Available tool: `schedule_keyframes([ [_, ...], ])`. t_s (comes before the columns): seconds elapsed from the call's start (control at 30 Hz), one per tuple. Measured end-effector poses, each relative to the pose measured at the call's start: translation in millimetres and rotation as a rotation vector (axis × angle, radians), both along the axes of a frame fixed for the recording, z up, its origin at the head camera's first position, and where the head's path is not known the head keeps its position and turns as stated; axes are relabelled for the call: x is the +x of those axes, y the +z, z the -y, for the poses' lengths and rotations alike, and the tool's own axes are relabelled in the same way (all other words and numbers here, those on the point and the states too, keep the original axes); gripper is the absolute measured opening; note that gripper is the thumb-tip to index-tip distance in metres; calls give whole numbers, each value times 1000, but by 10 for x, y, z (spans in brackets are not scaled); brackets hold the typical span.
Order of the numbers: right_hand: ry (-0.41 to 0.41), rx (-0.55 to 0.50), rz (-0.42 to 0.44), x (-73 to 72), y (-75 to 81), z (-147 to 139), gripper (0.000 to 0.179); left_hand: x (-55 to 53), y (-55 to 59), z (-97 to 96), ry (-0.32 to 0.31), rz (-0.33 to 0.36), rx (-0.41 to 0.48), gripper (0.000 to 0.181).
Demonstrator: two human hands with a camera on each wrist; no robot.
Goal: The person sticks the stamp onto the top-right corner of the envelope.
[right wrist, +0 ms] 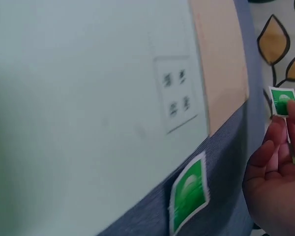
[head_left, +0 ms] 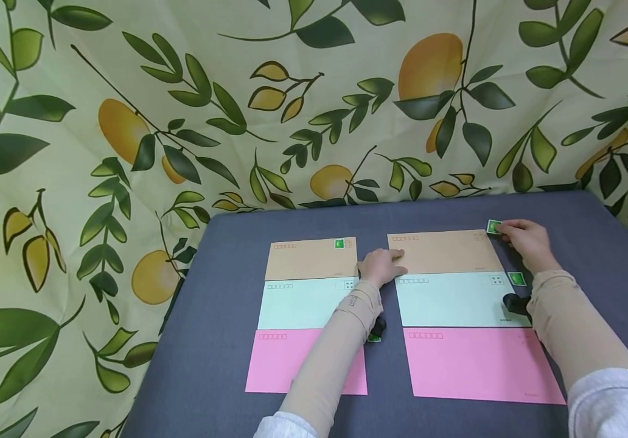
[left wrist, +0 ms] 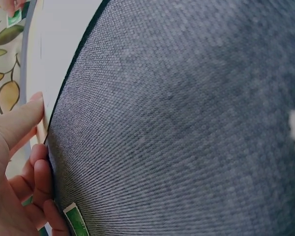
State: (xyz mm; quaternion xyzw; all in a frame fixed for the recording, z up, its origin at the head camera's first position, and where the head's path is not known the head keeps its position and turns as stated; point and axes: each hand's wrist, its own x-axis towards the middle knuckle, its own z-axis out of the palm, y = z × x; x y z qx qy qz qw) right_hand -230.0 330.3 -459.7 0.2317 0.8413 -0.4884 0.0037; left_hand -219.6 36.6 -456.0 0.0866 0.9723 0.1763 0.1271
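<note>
My right hand (head_left: 527, 244) pinches a green postage stamp with a white border (head_left: 494, 227) just past the top right corner of the right brown envelope (head_left: 440, 254). In the right wrist view that stamp (right wrist: 281, 104) is held up between thumb and fingers. At the same envelope's left edge, my left hand (head_left: 381, 266) presses with extended fingers. Below the brown envelope lie a mint envelope (head_left: 445, 303) and a pink envelope (head_left: 478, 365). Another green stamp (head_left: 516, 278) lies by the mint envelope's right edge, close under my right wrist.
To the left is a second column: a brown envelope (head_left: 303, 261) bearing a green stamp (head_left: 339, 243), a mint envelope (head_left: 294, 304) and a pink one (head_left: 278, 365). My left forearm crosses this column. A green stamp (head_left: 374, 339) shows beside it on the dark cloth (head_left: 204, 340).
</note>
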Motion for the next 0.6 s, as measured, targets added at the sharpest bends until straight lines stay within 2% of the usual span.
schedule_keyframes([
  [0.17, 63, 34, -13, -44, 28, 95, 53, -1, -16, 8, -4, -4, -3, 47],
  [0.37, 182, 37, 63, -64, -3, 118, 56, -1, -15, 5, -14, -10, -12, 47],
  [0.47, 194, 19, 99, -62, -30, 112, 56, 3, -14, 6, -22, -13, -16, 47],
  [0.6, 208, 47, 74, -75, -74, 114, 55, 12, -11, 11, -23, -12, -19, 47],
])
